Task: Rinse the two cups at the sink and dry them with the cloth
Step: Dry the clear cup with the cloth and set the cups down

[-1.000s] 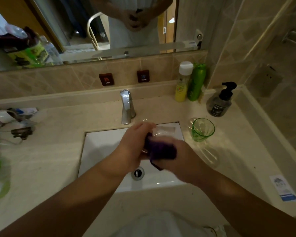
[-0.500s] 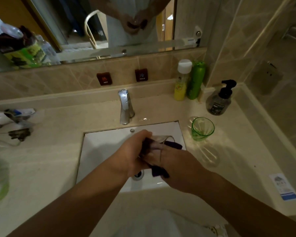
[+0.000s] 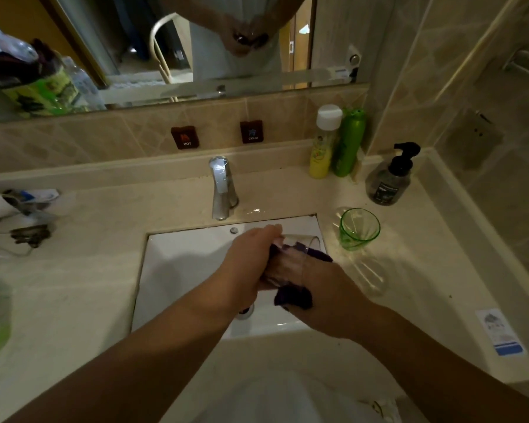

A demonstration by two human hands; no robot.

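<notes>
Beige stone counter [image 3: 89, 285] with an inset white sink [image 3: 180, 270], seen from the single head view; a mirror runs along the wall at 12 o'clock. Over the basin the left hand [image 3: 248, 264] curls round a clear cup [image 3: 290, 264], while the right hand [image 3: 324, 294] pinches a purple cloth [image 3: 293, 297] against and into it. A green cup [image 3: 359, 228] stands upright on the counter at 2 o'clock from the hands, just beside the sink's corner. Judged step: drying the clear cup. Done well, the left hand turns the cup steadily while the cloth sweeps wall, base and rim, grip firm since wet glass may slip. Count: two cups, one cloth, one tap [image 3: 222, 187], three bottles [image 3: 348, 141] at 1 o'clock.
</notes>
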